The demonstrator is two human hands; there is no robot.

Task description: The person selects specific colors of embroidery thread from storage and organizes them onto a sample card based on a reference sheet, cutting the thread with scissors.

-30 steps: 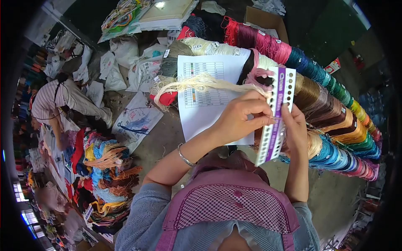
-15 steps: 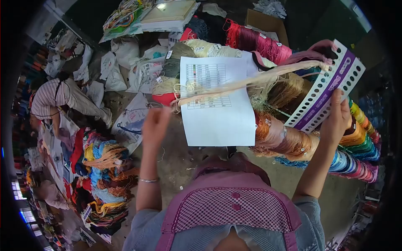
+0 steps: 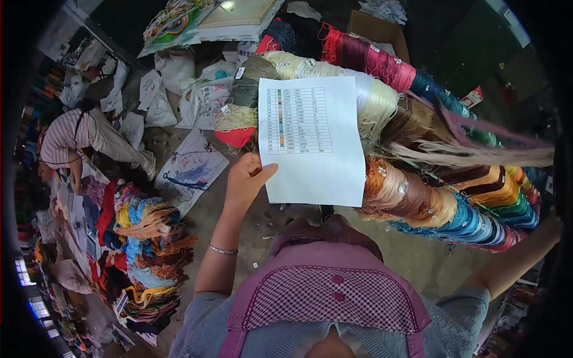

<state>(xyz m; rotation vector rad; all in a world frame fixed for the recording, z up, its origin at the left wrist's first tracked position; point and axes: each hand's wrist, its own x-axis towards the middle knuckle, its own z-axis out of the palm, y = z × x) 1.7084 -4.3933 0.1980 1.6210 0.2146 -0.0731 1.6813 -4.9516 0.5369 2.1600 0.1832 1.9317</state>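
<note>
My left hand (image 3: 246, 182) is at the left edge of a white printed sheet (image 3: 313, 179), its fingers curled and the thumb over the paper's edge. The sheet carries a table with small colour squares, and rests over the thread bundles. Toward the right, a pale hank of thread (image 3: 471, 154) and a mauve hank (image 3: 462, 122) stretch out, blurred, to the view's edge. My right forearm (image 3: 516, 259) reaches off to the far right; the hand itself is beyond the visible area, and so is the punched thread card.
Long rows of coloured thread hanks, brown (image 3: 412, 194), blue (image 3: 471, 221) and crimson (image 3: 370, 62), flank the sheet. More skeins (image 3: 149, 238) hang at the left, near a bending person (image 3: 89, 137). White sacks (image 3: 158, 101) and a cardboard box (image 3: 379, 30) stand behind.
My right hand has swung out of view to the right with the punched card, and the pale threads no longer cross the sheet. My left hand has come onto the sheet's edge.
</note>
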